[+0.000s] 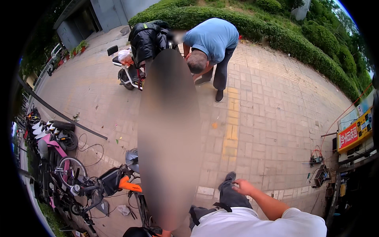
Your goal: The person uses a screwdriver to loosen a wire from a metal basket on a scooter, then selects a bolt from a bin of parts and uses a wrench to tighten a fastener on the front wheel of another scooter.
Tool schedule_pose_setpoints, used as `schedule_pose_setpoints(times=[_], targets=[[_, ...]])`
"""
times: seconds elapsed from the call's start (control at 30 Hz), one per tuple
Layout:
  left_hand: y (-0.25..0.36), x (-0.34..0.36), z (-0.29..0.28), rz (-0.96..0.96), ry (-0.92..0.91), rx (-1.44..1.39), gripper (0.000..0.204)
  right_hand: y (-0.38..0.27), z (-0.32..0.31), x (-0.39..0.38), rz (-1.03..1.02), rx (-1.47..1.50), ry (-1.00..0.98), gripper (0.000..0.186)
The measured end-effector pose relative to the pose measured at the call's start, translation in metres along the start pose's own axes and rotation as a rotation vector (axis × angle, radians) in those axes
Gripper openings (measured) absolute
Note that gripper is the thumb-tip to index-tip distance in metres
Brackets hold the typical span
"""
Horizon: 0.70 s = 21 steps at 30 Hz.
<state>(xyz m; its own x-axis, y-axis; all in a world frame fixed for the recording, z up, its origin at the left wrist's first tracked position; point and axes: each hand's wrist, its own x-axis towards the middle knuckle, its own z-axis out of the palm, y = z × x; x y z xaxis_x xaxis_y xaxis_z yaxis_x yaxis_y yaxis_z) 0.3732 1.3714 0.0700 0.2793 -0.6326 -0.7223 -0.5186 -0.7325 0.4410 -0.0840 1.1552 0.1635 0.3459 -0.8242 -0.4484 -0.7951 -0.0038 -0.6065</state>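
My right hand (244, 187) hangs by my dark grey trouser leg (235, 197), over the paving. Its fingers are apart and loosely bent, and nothing is in them. Skin of my left hand (166, 233) shows at the lower edge, beside a dark rounded part (136, 232) that looks like a saddle. A long blurred patch covers most of that hand, so its fingers and anything they hold are hidden. Left of the patch stands an electric bike or scooter with an orange frame part (130, 184) and a black bag (109, 181).
A person in a blue shirt (213, 37) bends beside a scooter draped with a black padded cover (148, 39). Parked bikes (49, 148) line the left. A black strip (63, 114) lies on the paving. At right stand a yellow-and-red machine (355, 132) and small tools (316, 158).
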Motion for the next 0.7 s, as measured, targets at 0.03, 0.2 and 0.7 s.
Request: schedule_pose_setpoints(times=[0.03,0.2,0.7], targets=[[0.121,-0.012,-0.006,0.034,-0.065,0.104,0.032,-0.004,-0.017,0.007,-0.066,0.005,0.046,0.039],[0.437,-0.021,0.038,0.534,-0.280,0.271,0.029,-0.014,-0.148,0.028,-0.466,-0.211,0.331,0.046],[0.820,0.152,0.218,0.183,-0.521,-0.140,0.034,0.302,-0.481,0.118,-0.103,0.023,0.391,0.016]])
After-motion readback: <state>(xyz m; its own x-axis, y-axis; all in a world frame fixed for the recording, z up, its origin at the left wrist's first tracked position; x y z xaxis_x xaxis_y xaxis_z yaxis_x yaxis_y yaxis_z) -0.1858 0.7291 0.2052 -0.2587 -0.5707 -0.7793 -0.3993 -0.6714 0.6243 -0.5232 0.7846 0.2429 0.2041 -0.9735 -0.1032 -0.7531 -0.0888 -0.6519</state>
